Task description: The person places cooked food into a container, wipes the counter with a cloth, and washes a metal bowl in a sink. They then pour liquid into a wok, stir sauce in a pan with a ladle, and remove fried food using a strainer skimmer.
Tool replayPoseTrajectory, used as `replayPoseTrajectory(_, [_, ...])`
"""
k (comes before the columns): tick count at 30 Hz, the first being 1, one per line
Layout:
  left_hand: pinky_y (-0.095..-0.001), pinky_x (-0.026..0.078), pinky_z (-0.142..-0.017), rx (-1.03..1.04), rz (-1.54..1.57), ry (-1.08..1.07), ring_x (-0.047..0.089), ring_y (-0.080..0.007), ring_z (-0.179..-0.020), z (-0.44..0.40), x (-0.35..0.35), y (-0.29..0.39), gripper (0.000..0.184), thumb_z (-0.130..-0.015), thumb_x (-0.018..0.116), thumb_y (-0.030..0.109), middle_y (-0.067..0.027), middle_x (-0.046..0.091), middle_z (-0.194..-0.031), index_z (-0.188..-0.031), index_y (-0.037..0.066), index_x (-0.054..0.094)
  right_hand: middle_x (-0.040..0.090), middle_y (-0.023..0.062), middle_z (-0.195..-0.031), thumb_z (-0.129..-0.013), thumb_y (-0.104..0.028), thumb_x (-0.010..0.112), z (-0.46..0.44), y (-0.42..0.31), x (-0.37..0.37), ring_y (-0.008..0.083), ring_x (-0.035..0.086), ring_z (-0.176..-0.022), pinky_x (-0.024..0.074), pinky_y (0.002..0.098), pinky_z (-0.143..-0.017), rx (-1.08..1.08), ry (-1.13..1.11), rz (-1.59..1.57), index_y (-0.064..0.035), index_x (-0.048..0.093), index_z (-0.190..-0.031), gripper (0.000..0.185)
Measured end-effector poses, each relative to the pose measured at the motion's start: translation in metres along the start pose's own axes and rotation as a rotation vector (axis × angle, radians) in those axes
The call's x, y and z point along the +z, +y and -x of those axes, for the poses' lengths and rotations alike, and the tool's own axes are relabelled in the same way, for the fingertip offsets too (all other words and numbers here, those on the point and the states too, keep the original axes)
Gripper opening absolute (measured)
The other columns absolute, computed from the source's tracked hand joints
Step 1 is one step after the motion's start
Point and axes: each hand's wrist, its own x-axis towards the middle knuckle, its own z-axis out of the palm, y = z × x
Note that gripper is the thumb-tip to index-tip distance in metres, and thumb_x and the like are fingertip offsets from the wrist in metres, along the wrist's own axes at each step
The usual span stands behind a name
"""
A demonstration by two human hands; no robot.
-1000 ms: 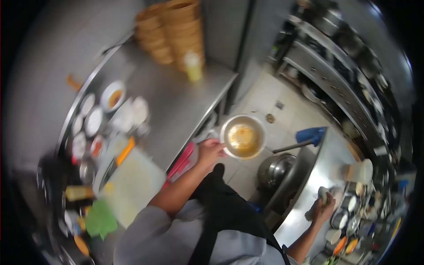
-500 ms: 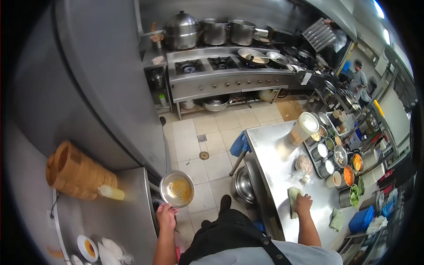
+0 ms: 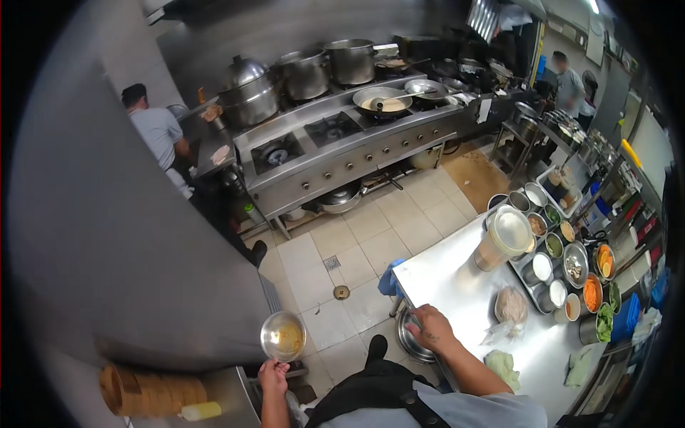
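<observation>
The left hand [image 3: 274, 374] grasps the bowl [image 3: 271, 337] by its near rim, over the floor between the left bench [image 3: 232, 396] and the right bench [image 3: 444, 277]. Its mouth faces up, and the rim grip seems meant to keep the fingers out of the yellowish residue inside. The right hand [image 3: 432, 328] is bent over the left edge of the right bench, above a steel pot [image 3: 408, 339]; its fingers are curled, but whether it grasps anything cannot be told.

Beside the right forearm a green cloth [image 3: 504, 367] lies crumpled, probably kept there for wiping. A bagged lump [image 3: 511, 305] sits just beyond it, the plastic perhaps covering food. Farther off stands a lidded tub [image 3: 492, 253], and the tins [image 3: 551, 294] crowd along the right side, likely grouped to be within reach. On the far stove [image 3: 342, 160], a ladle [image 3: 410, 95] rests across a pan [image 3: 360, 95], presumably handy for stirring.
</observation>
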Motion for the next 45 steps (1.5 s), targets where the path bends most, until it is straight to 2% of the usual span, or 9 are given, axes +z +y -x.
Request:
replayPoseTrajectory(2, [-0.0340, 0.054, -0.054, 0.000, -0.026, 0.054, 0.059, -0.0204, -0.058, -0.013, 0.034, 0.015, 0.004, -0.077, 0.057, 0.002, -0.0088, 0.058, -0.068, -0.078, 0.004, 0.054, 0.059, 0.0162, -0.095, -0.076, -0.022, 0.067, -0.037, -0.001, 0.001, 0.0320, 0.056, -0.094, 0.0458, 0.0385, -0.082, -0.105, 0.007, -0.084, -0.0017, 0.061, -0.102, 0.034])
replayPoseTrajectory(7, [-0.0335, 0.053, -0.053, 0.031, -0.040, 0.096, 0.058, -0.0210, -0.056, -0.073, 0.074, 0.037, 0.007, -0.077, 0.057, 0.001, -0.0097, 0.058, -0.070, -0.081, 0.004, 0.052, 0.059, 0.0158, -0.096, -0.076, -0.022, 0.068, -0.108, 0.011, 0.006, 0.0321, 0.056, -0.094, 0.0455, 0.0382, -0.082, -0.136, -0.033, -0.091, -0.0017, 0.060, -0.104, 0.036])
replayPoseTrajectory(10, [-0.0332, 0.053, -0.052, 0.035, -0.031, 0.145, 0.058, -0.0209, -0.057, -0.101, 0.092, 0.037, 0.010, -0.077, 0.057, 0.002, -0.0098, 0.057, -0.072, -0.084, 0.004, 0.050, 0.059, 0.0165, -0.094, -0.076, -0.019, 0.068, -0.139, 0.011, -0.002, 0.0328, 0.057, -0.090, 0.0462, 0.0388, -0.079, -0.211, 0.061, -0.141, -0.0013, 0.062, -0.102, 0.032])
replayPoseTrajectory(16, [-0.0342, 0.053, -0.052, 0.001, -0.055, 0.099, 0.057, -0.0209, -0.059, -0.170, 0.129, 0.035, 0.010, -0.077, 0.057, 0.003, -0.0100, 0.057, -0.071, -0.085, 0.004, 0.050, 0.059, 0.0168, -0.095, -0.076, -0.019, 0.068, -0.187, 0.022, -0.002, 0.0334, 0.057, -0.092, 0.0456, 0.0384, -0.081, -0.094, 0.074, -0.131, -0.0019, 0.061, -0.101, 0.031])
replayPoseTrajectory(23, [-0.0339, 0.052, -0.045, -0.106, -0.135, 0.060, 0.055, -0.0217, -0.050, -0.288, 0.159, 0.030, 0.008, -0.078, 0.054, 0.001, -0.0107, 0.054, -0.068, -0.084, 0.000, 0.049, 0.059, 0.0180, -0.097, -0.076, -0.020, 0.066, -0.249, 0.037, 0.036, 0.0345, 0.056, -0.095, 0.0449, 0.0389, -0.084, -0.017, 0.088, -0.090, -0.0010, 0.062, -0.099, 0.030])
replayPoseTrajectory(26, [-0.0349, 0.052, -0.044, -0.134, -0.161, 0.037, 0.055, -0.0220, -0.049, -0.333, 0.175, 0.030, 0.007, -0.078, 0.053, 0.001, -0.0109, 0.053, -0.066, -0.083, 0.000, 0.048, 0.058, 0.0178, -0.102, -0.076, -0.024, 0.067, -0.275, 0.046, 0.054, 0.0335, 0.055, -0.099, 0.0436, 0.0382, -0.088, 0.128, 0.072, -0.037, -0.0047, 0.063, -0.103, 0.033])
replayPoseTrajectory(31, [-0.0361, 0.052, -0.044, -0.225, -0.244, 0.001, 0.054, -0.0220, -0.048, -0.403, 0.215, 0.047, 0.006, -0.077, 0.053, 0.001, -0.0103, 0.051, -0.064, -0.080, 0.000, 0.048, 0.058, 0.0177, -0.102, -0.076, -0.024, 0.067, -0.297, 0.058, 0.073, 0.0343, 0.055, -0.099, 0.0437, 0.0387, -0.088, 0.344, 0.087, 0.055, -0.0043, 0.063, -0.104, 0.035])
replayPoseTrajectory(39, [-0.0358, 0.053, -0.045, -0.166, -0.255, -0.051, 0.053, -0.0201, -0.048, -0.448, 0.277, 0.072, 0.007, -0.077, 0.055, 0.000, -0.0074, 0.049, -0.062, -0.081, 0.000, 0.049, 0.059, 0.0205, -0.097, -0.076, -0.025, 0.063, -0.288, 0.057, 0.085, 0.0361, 0.056, -0.096, 0.0444, 0.0421, -0.086, 0.459, 0.110, 0.188, -0.0026, 0.061, -0.100, 0.033])
replayPoseTrajectory(45, [-0.0358, 0.055, -0.047, -0.187, -0.303, -0.158, 0.055, -0.0200, -0.050, -0.436, 0.300, 0.079, 0.010, -0.077, 0.056, 0.000, -0.0105, 0.053, -0.064, -0.083, -0.004, 0.049, 0.061, 0.0191, -0.093, -0.076, -0.027, 0.063, -0.291, 0.040, 0.081, 0.0348, 0.058, -0.091, 0.0462, 0.0422, -0.082, 0.517, 0.140, 0.208, -0.0054, 0.066, -0.088, 0.024])
